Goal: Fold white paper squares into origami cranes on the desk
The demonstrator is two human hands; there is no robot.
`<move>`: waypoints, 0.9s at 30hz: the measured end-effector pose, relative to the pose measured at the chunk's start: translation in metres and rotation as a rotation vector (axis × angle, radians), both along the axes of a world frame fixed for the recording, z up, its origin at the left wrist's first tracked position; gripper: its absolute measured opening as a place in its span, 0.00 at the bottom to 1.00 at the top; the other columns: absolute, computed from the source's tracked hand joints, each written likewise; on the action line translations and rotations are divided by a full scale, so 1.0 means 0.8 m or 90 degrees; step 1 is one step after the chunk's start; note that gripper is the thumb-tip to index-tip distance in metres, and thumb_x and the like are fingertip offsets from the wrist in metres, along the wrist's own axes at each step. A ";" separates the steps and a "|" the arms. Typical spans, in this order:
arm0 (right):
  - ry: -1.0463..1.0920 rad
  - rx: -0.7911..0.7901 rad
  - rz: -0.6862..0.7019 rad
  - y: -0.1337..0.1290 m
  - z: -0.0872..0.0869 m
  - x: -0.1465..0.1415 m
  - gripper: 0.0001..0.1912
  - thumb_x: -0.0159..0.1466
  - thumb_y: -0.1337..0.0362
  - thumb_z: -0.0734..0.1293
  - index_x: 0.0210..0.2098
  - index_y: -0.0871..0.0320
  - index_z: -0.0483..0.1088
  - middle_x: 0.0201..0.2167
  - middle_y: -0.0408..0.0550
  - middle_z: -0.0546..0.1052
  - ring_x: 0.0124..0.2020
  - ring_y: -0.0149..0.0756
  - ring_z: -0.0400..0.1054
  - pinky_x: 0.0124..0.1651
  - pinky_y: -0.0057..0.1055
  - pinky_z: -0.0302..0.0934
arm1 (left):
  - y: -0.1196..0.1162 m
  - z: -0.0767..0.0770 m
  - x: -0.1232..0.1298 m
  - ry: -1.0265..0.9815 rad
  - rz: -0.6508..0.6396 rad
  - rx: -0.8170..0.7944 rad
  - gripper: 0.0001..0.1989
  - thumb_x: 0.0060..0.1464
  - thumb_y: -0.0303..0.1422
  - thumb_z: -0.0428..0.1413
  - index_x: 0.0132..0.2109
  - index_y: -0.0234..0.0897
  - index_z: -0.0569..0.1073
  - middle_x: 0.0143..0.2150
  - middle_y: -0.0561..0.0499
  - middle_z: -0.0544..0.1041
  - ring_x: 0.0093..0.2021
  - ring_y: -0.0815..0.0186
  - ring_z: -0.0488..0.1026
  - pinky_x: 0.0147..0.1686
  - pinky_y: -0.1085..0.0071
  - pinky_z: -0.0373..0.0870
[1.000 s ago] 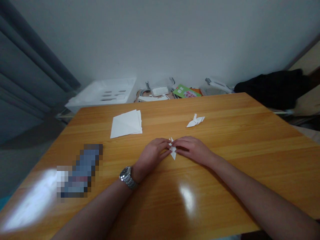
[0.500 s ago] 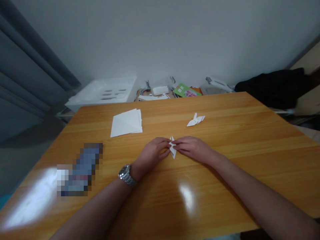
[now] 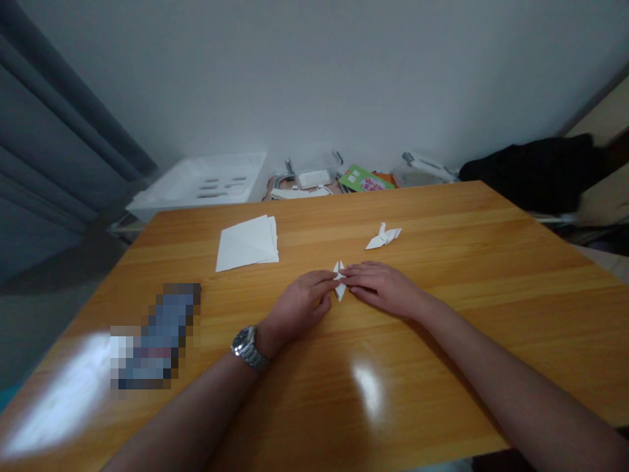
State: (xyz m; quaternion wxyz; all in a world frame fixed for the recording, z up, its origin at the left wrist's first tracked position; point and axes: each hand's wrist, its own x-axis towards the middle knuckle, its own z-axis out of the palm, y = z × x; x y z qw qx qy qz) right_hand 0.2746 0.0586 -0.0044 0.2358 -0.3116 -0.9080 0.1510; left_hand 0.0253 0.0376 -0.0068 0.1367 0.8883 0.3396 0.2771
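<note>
A small white folded paper (image 3: 340,290) lies on the wooden table (image 3: 304,373), with two narrow points at its far end and one point toward me. My left hand (image 3: 303,300), a metal watch on its wrist, holds the paper's left side with closed fingers. From the right, my right hand (image 3: 382,286) presses its fingertips together on the other side. The fingers cover the paper's middle. Beyond my right hand sits a folded paper crane (image 3: 383,236) with its wings spread. Toward the back left lie several white paper sheets (image 3: 246,244).
A blurred-out phone-like object (image 3: 162,337) lies on the left of the table. Behind the far edge are a white foam tray (image 3: 201,177), a green booklet (image 3: 366,178) and assorted items. Dark cloth (image 3: 533,172) is heaped at the back right.
The folded paper has shifted slightly away from me. My right hand has moved a little forward, and my left fingers now lie farther over the paper.
</note>
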 end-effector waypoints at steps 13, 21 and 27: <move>-0.007 -0.006 -0.002 0.000 -0.002 -0.001 0.17 0.71 0.65 0.65 0.58 0.50 0.73 0.57 0.50 0.77 0.59 0.44 0.72 0.64 0.50 0.63 | -0.007 0.006 0.001 0.103 -0.009 0.052 0.18 0.62 0.26 0.53 0.58 0.38 0.74 0.58 0.42 0.74 0.58 0.56 0.72 0.61 0.55 0.69; -0.033 -0.016 -0.016 -0.003 -0.003 -0.002 0.19 0.71 0.64 0.64 0.61 0.50 0.71 0.59 0.51 0.76 0.61 0.45 0.70 0.65 0.51 0.61 | -0.014 0.015 0.005 0.181 0.005 0.075 0.18 0.65 0.32 0.53 0.59 0.37 0.72 0.56 0.41 0.75 0.56 0.54 0.72 0.59 0.54 0.68; -0.057 -0.011 -0.013 -0.005 -0.002 -0.003 0.20 0.72 0.62 0.63 0.62 0.51 0.69 0.62 0.51 0.73 0.63 0.44 0.67 0.66 0.50 0.59 | -0.014 0.017 0.009 0.228 0.007 0.092 0.17 0.66 0.33 0.52 0.60 0.36 0.71 0.54 0.43 0.76 0.54 0.56 0.72 0.59 0.56 0.65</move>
